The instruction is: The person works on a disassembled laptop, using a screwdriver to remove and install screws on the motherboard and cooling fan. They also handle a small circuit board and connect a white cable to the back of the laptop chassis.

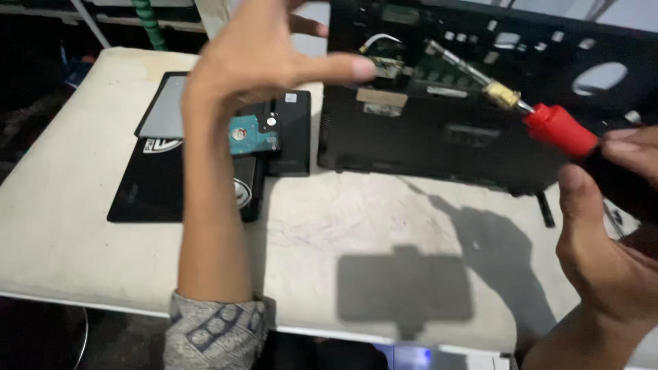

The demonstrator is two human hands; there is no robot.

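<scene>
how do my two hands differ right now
The left hand is raised over the table, fingers spread and holding nothing; the right hand is closed on a screwdriver with a red collar. The left reaches toward the open black laptop base, while the right sits lower at the frame's right edge. Both are bare.

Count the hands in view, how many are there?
2: the left hand raised open over the hard drive; the right hand at the right edge, holding the red-handled screwdriver.
</scene>
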